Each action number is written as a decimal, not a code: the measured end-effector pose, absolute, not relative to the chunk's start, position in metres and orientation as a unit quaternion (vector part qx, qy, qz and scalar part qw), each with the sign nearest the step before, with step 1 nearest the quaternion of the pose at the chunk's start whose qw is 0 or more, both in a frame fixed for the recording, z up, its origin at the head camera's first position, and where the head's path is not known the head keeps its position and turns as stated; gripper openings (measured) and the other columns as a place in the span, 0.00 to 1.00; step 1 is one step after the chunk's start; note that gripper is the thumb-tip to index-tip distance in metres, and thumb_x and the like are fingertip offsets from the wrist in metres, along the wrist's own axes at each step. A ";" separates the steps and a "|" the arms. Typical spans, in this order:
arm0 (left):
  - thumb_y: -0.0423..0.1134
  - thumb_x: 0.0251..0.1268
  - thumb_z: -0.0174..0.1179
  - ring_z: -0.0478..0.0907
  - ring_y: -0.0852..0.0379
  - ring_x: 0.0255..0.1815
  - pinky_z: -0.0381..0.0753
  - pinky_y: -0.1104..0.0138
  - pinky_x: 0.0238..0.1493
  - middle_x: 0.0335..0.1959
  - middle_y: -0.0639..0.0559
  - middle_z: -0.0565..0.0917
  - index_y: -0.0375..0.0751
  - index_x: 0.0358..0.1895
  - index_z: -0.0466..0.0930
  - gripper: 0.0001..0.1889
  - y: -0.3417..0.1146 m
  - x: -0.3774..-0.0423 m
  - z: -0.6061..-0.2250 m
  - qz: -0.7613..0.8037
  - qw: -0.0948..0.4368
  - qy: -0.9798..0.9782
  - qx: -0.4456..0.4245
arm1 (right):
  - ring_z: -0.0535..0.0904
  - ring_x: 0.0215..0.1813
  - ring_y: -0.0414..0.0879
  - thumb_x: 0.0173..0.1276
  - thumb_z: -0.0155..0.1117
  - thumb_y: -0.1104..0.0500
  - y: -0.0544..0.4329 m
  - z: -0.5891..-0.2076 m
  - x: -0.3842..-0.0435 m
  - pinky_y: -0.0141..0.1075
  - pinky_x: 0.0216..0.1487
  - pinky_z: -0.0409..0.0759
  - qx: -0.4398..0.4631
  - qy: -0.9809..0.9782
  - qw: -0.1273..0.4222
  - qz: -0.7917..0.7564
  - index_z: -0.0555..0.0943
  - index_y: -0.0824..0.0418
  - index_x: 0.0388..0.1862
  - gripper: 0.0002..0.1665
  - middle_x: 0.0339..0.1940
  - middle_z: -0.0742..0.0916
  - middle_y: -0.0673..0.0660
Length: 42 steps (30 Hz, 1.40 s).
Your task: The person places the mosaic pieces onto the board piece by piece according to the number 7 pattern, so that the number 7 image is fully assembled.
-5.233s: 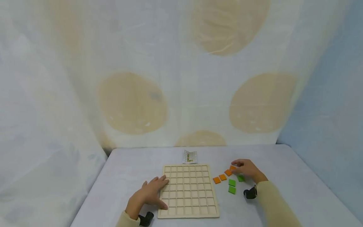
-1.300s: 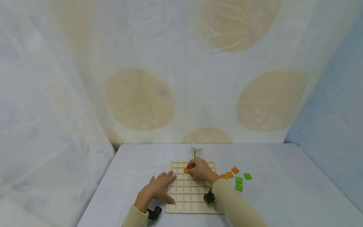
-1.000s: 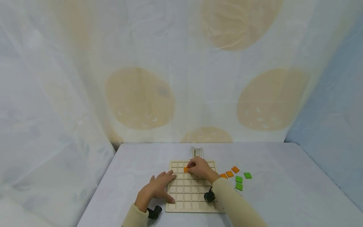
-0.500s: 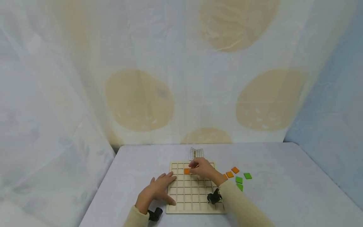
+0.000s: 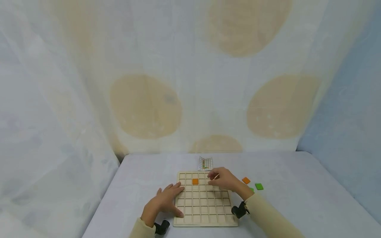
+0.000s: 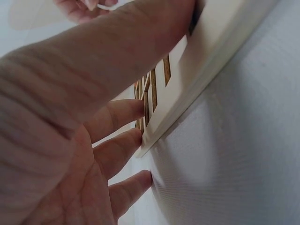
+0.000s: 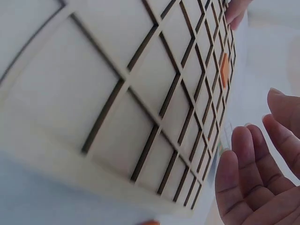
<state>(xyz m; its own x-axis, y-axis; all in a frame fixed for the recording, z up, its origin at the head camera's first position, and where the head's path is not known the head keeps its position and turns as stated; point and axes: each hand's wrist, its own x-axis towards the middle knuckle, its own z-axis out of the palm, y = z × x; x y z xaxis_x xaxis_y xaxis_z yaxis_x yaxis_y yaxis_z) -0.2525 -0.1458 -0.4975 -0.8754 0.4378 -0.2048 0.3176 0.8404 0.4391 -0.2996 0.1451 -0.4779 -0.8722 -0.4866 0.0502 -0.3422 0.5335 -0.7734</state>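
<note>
A pale wooden grid board (image 5: 205,210) lies on the table in front of me. One orange square tile (image 5: 195,181) sits in a cell of its second row from the back; the right wrist view shows this orange tile (image 7: 225,71) too. My left hand (image 5: 163,202) rests with spread fingers on the board's left edge, thumb near the front corner. Over the right back part of the board hovers my right hand (image 5: 224,181), fingers loosely bent, nothing between them. In the right wrist view the right hand (image 7: 258,187) is apart from the board.
Right of the board lie a loose orange tile (image 5: 246,180) and a green tile (image 5: 259,186). Another green tile (image 5: 251,189) is partly behind the right forearm, which hides other tiles. A folded grid card (image 5: 205,163) stands behind the board. Patterned curtain (image 5: 190,82) encloses the table.
My right hand took an orange tile from the table, set it into a board cell and let go. Since then it has drawn back to the right. The left hand stays on the board.
</note>
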 end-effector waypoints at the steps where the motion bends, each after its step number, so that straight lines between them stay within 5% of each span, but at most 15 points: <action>1: 0.57 0.36 0.80 0.55 0.34 0.77 0.48 0.26 0.67 0.78 0.44 0.61 0.45 0.73 0.66 0.54 -0.145 -0.252 -0.499 0.201 0.153 0.947 0.200 | 0.81 0.45 0.50 0.66 0.69 0.60 0.150 -0.479 -0.297 0.39 0.44 0.81 -0.236 0.874 0.084 -0.416 0.82 0.67 0.48 0.14 0.44 0.86 0.62; 21: 0.57 0.38 0.80 0.54 0.35 0.78 0.48 0.27 0.68 0.78 0.45 0.60 0.46 0.74 0.65 0.54 -0.143 -0.255 -0.493 0.190 0.149 0.950 0.200 | 0.82 0.40 0.47 0.62 0.72 0.60 0.221 -0.473 -0.280 0.38 0.41 0.81 -0.162 0.908 0.064 -0.381 0.83 0.65 0.45 0.14 0.40 0.86 0.57; 28: 0.59 0.38 0.79 0.54 0.35 0.78 0.48 0.27 0.68 0.78 0.45 0.60 0.46 0.74 0.65 0.54 -0.140 -0.257 -0.494 0.188 0.156 0.950 0.195 | 0.81 0.38 0.44 0.61 0.72 0.61 0.239 -0.474 -0.268 0.32 0.39 0.80 -0.171 0.905 0.074 -0.382 0.83 0.66 0.45 0.14 0.40 0.87 0.57; 42: 0.59 0.37 0.79 0.55 0.36 0.78 0.49 0.27 0.68 0.78 0.45 0.61 0.46 0.73 0.66 0.54 -0.145 -0.252 -0.494 0.185 0.146 0.953 0.190 | 0.81 0.36 0.44 0.56 0.75 0.64 0.263 -0.496 -0.250 0.35 0.35 0.82 -0.081 0.915 0.100 -0.382 0.84 0.62 0.40 0.12 0.36 0.87 0.52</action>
